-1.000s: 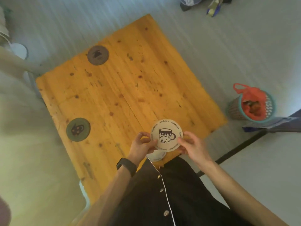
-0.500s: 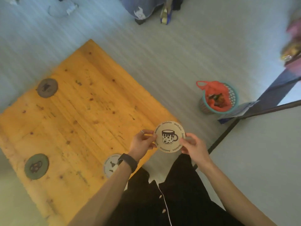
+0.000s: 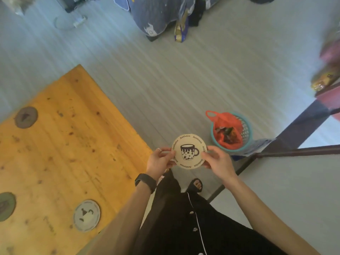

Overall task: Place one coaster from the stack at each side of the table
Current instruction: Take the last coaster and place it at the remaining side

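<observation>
Head view: the mug coaster (image 3: 189, 151) is pinched at its edges by the left hand (image 3: 159, 161) and right hand (image 3: 218, 161), now carried past the table (image 3: 60, 155) corner; three coasters are left lying at eight o'clock.

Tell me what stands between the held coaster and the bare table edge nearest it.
Nothing visible does. The mug-print coaster, pinched by left hand and right hand, hangs over floor just off the table; that nearest edge is bare wood.
</observation>
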The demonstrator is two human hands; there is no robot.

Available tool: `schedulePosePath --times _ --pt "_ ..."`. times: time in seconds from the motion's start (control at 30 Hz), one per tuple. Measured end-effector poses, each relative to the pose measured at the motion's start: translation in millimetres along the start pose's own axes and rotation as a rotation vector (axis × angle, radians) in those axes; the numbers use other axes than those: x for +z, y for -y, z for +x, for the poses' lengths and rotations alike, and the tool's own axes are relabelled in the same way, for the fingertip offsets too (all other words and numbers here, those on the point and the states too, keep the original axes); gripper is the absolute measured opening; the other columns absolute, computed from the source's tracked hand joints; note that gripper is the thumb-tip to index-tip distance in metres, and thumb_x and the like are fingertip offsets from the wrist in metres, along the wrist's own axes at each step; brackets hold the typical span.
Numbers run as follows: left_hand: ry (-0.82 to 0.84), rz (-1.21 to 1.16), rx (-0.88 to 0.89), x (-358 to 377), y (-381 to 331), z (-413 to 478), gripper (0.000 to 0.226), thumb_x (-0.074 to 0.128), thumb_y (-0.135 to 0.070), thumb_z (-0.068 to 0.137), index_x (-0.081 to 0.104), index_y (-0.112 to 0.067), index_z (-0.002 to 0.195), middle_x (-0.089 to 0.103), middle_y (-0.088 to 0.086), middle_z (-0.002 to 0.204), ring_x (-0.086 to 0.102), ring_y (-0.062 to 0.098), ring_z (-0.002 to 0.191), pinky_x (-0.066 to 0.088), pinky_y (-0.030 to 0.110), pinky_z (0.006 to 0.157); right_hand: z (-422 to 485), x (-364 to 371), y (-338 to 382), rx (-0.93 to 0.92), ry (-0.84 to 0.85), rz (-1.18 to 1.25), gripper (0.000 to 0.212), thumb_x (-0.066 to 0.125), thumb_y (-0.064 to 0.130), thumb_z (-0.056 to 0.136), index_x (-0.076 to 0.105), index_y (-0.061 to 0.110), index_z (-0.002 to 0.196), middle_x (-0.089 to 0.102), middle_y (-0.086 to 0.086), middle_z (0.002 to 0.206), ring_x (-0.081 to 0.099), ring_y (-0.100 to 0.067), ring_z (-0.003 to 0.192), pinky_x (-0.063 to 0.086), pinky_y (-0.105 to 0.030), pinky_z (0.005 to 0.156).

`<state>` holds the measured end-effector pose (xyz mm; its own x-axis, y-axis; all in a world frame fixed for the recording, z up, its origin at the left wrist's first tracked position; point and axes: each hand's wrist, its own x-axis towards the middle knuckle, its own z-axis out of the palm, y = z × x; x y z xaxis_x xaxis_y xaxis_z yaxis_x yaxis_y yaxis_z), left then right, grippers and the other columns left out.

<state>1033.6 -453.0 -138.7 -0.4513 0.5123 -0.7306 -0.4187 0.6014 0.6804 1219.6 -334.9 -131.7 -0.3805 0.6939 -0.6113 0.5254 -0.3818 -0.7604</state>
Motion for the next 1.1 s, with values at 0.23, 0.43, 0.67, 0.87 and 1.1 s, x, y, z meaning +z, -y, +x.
schedulePosePath --times 0.23,0.43,0.67,0.87,1.1 --pt "-0.135 -0.241 -0.048 -16 -34 52 0.019 0.073 -0.02 0.086 0.064 -0.015 0.102 0.075 0.007 0.093 0.072 0.014 0.068 0.054 0.021 0.056 94 18 58 -0.056 0.159 -0.175 0.025 0.07 0.025 0.094 0.067 0.02 0.118 0.076 0.006 0.1 0.075 -0.005 0.081 0.061 -0.025 0.065" --pt "-0.286 -0.445 -0.06 -46 -63 88 0.017 0.073 -0.02 0.086 0.065 -0.015 0.1 0.074 0.008 0.096 0.072 0.016 0.067 0.054 0.021 0.056 163 60 129 -0.093 0.36 -0.321 0.014 0.068 0.023 0.096 0.066 0.032 0.105 0.076 0.006 0.1 0.075 -0.004 0.079 0.059 -0.02 0.062" --pt "-0.512 -0.68 -0.064 -86 -83 101 0.02 0.073 -0.021 0.086 0.066 -0.012 0.102 0.076 0.008 0.089 0.069 0.017 0.065 0.056 0.029 0.061 208 128 201 -0.169 0.593 -0.506 0.017 0.069 0.021 0.095 0.064 0.038 0.094 0.077 0.021 0.084 0.075 -0.005 0.077 0.056 -0.016 0.057" --pt "-0.786 -0.886 -0.084 -103 -93 112 0.019 0.073 -0.025 0.086 0.066 -0.015 0.1 0.077 0.005 0.085 0.071 0.017 0.064 0.058 0.031 0.062 255 206 256 -0.286 0.873 -0.728 0.023 0.07 0.02 0.095 0.062 0.042 0.09 0.076 0.02 0.083 0.076 -0.008 0.08 0.06 -0.021 0.063" --pt "-1.118 -1.157 -0.154 -85 -122 138 0.017 0.071 -0.024 0.088 0.065 -0.016 0.102 0.076 0.003 0.087 0.073 0.019 0.067 0.056 0.025 0.056 301 289 305 -0.442 1.225 -1.061 0.015 0.067 0.026 0.096 0.062 0.037 0.105 0.072 0.009 0.103 0.071 -0.013 0.094 0.061 -0.043 0.086"
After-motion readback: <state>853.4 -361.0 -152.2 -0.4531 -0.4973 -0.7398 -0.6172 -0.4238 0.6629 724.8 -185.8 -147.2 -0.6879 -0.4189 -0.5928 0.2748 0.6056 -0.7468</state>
